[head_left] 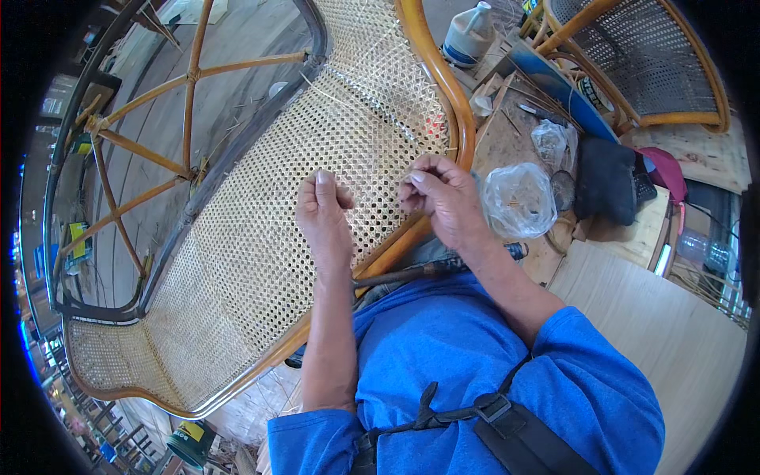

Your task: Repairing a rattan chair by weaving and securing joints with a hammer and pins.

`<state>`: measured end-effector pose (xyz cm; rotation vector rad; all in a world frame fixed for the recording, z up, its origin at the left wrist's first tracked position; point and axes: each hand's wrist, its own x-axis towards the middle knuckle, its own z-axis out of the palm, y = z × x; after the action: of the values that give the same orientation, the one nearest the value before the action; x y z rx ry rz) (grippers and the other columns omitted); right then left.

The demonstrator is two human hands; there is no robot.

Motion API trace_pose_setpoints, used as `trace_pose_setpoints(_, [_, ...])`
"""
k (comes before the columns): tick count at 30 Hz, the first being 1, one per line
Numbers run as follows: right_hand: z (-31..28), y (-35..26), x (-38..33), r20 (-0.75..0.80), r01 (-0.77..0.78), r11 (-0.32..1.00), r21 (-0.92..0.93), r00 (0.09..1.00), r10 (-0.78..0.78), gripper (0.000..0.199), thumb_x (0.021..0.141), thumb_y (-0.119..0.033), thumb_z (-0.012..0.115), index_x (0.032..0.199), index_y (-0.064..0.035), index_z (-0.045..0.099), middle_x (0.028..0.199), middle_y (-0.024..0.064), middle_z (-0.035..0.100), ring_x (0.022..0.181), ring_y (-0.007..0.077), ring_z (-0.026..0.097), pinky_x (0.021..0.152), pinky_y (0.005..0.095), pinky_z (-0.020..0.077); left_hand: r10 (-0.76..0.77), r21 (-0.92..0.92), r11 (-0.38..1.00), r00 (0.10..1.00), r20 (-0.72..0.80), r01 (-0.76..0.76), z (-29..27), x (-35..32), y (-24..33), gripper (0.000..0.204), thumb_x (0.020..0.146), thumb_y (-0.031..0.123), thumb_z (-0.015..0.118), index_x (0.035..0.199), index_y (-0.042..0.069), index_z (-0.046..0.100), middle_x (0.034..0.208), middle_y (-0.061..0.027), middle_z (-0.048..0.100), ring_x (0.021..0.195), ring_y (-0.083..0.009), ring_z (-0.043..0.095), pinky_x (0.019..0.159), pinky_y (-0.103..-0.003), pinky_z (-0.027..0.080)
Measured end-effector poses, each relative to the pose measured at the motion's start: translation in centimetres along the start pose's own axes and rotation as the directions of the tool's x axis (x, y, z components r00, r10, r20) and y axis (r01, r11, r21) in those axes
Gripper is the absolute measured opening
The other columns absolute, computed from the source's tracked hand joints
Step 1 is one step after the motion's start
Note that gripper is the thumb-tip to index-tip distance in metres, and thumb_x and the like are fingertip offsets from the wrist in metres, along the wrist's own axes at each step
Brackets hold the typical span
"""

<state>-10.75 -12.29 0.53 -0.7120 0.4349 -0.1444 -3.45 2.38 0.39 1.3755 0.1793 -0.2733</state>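
Observation:
A large piece of rattan furniture with a woven cane panel (269, 190) lies slanting across in front of me, its open weave edged by a glossy brown pole frame (451, 87). Above the weave, my left hand (324, 218) is closed, its thumb pressed on the curled fingers. My right hand (445, 198) pinches thumb to fingertips over the frame's near edge. Whatever either hand holds is too fine to make out. Several loose pale strands (340, 87) lie on the upper weave. A dark-handled tool (431, 269) rests across my lap, below the hands; its far end is partly hidden.
At right are a clear plastic bag (518, 198), a black pouch (606, 182) and a wooden board (649, 317). A white jug (469, 36) and another cane-panelled chair (633, 63) stand farther back. Crossed rattan poles (190, 75) rise at left; a green can (190, 443) stands lower left.

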Motion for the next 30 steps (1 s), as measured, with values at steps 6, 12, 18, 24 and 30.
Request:
trace_pose_setpoints(6, [-0.8, -2.4, -1.9, -0.004, 0.065, 0.709, -0.702, 0.996, -0.094, 0.007, 0.090, -0.010, 0.061, 0.092, -0.0028, 0.062, 0.081, 0.0028, 0.063, 0.064, 0.0084, 0.058, 0.058, 0.0220, 0.0474, 0.305, 0.550, 0.605, 0.805, 0.508, -0.576, 0.5, -2.8, 0.1, 0.027, 0.087, 0.008, 0.059, 0.114, 0.003, 0.058, 0.103, -0.0172, 0.062, 0.080, -0.0269, 0.064, 0.070, -0.034, 0.051])
trace_pose_setpoints(12, [-0.8, -2.7, -2.4, 0.043, 0.012, 0.737, -0.675, 0.999, 0.024, 0.009, 0.090, -0.011, 0.062, 0.091, -0.0023, 0.062, 0.079, -0.0012, 0.060, 0.068, 0.0051, 0.053, 0.061, 0.0192, 0.0442, 0.103, 0.413, 0.834, 0.838, 0.535, -0.366, 1.8, -4.1, -0.3, 0.014, 0.086, 0.012, 0.062, 0.096, 0.002, 0.065, 0.090, -0.0153, 0.065, 0.082, -0.0341, 0.063, 0.073, -0.040, 0.051])
trace_pose_setpoints(18, [-1.8, -3.9, 0.0, -0.005, 0.077, 0.546, -0.834, 0.989, -0.146, 0.006, 0.089, -0.005, 0.060, 0.094, -0.0045, 0.063, 0.081, -0.0012, 0.060, 0.072, 0.0031, 0.053, 0.061, 0.0178, 0.0426, 0.090, 0.527, 0.740, 0.839, 0.537, -0.417, 2.6, 0.2, -1.7, 0.021, 0.089, 0.021, 0.059, 0.094, 0.000, 0.063, 0.090, -0.0191, 0.064, 0.083, -0.0368, 0.062, 0.073, -0.044, 0.050])
trace_pose_setpoints(24, [-2.0, -4.3, 4.3, -0.043, 0.079, 0.355, -0.931, 0.945, -0.325, 0.006, 0.087, -0.004, 0.061, 0.093, -0.0012, 0.062, 0.082, 0.0005, 0.063, 0.074, 0.0092, 0.058, 0.067, 0.0229, 0.0475, 0.085, 0.587, 0.721, 0.888, 0.453, -0.369, 4.4, 7.3, -2.6, 0.025, 0.086, 0.026, 0.061, 0.092, 0.001, 0.063, 0.089, -0.0190, 0.063, 0.084, -0.0367, 0.061, 0.075, -0.044, 0.049])
trace_pose_setpoints(30, [-1.8, -3.9, 4.9, 0.142, 0.130, -0.058, -0.990, 0.929, -0.342, 0.009, 0.085, -0.003, 0.061, 0.094, -0.0011, 0.061, 0.078, 0.0069, 0.062, 0.074, 0.0105, 0.061, 0.068, 0.0259, 0.0481, 0.242, 0.450, 0.734, 0.814, 0.528, -0.509, 5.1, 8.3, -4.7, 0.022, 0.083, 0.025, 0.066, 0.088, 0.004, 0.066, 0.084, -0.0169, 0.063, 0.073, -0.0310, 0.063, 0.065, -0.039, 0.048])
